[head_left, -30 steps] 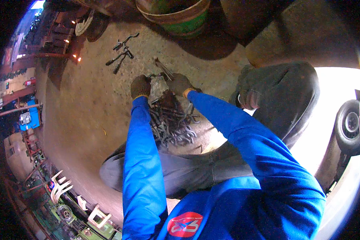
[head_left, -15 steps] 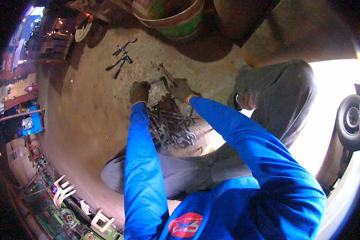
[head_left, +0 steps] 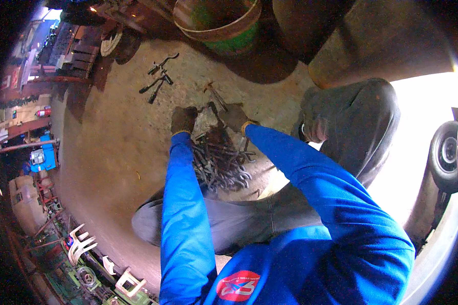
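Observation:
My left hand (head_left: 183,120), in a dark knitted glove, is closed around one end of a short dark metal rod (head_left: 204,107). The rod points right, toward my other hand. My right hand (head_left: 233,118), gloved too, is closed on the handle of what looks like a small hammer (head_left: 216,95), its head away from me. Just below both hands lies a heap of bent metal hooks (head_left: 224,168) on the floor, in front of my folded leg. The exact shape of the rod's far end is hard to make out.
Several dark rod-like pieces (head_left: 159,79) lie farther off on the concrete floor (head_left: 112,132). A green bucket (head_left: 229,38) stands at the far side. Machinery (head_left: 89,279) and white plastic chairs (head_left: 80,245) line the left. A wheel (head_left: 447,148) is at the right.
The whole view has shifted slightly; both hands keep nearly the same place over the heap, still holding the rod and hammer. Sparks at the far left have mostly faded.

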`<act>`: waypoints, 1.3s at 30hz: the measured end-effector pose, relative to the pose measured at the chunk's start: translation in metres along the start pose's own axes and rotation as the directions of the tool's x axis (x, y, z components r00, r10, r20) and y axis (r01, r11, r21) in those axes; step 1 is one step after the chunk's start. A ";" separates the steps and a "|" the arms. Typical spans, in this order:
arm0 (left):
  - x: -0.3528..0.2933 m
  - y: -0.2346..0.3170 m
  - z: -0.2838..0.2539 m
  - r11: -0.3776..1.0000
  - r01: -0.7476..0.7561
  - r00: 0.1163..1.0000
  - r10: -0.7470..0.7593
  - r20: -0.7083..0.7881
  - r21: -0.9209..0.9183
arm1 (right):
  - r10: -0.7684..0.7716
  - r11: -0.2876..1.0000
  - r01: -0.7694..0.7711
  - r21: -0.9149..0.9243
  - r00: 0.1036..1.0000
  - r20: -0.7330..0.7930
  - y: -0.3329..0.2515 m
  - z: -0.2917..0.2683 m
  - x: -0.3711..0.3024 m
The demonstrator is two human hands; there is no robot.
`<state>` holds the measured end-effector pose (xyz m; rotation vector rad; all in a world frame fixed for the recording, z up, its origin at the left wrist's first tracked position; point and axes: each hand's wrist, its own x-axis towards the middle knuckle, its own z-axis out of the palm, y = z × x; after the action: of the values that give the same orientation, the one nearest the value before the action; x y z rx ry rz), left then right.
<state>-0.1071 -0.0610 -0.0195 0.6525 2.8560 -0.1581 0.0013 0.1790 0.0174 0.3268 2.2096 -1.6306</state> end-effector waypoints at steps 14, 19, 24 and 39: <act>-0.021 0.046 -0.057 0.812 0.404 0.912 -0.322 0.254 -0.421 | 0.003 0.951 0.032 -0.306 0.994 0.111 0.029 -0.009 0.023; -0.031 0.091 -0.102 0.917 0.267 0.960 -0.228 0.160 -0.296 | 0.019 0.969 0.015 -0.246 0.990 0.138 0.040 -0.024 0.010; -0.030 0.051 -0.056 0.935 0.273 0.962 -0.268 0.053 -0.226 | -0.034 0.974 0.059 -0.220 0.993 0.117 0.026 -0.008 0.016; -0.036 0.079 -0.059 0.917 0.324 0.946 -0.313 0.081 -0.234 | -0.410 0.699 0.516 -0.495 0.857 0.313 -0.203 -0.175 0.069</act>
<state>-0.0513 0.0041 0.0411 0.1305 2.8546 0.1300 -0.1703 0.2823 0.2091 -0.5765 2.6247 -1.0392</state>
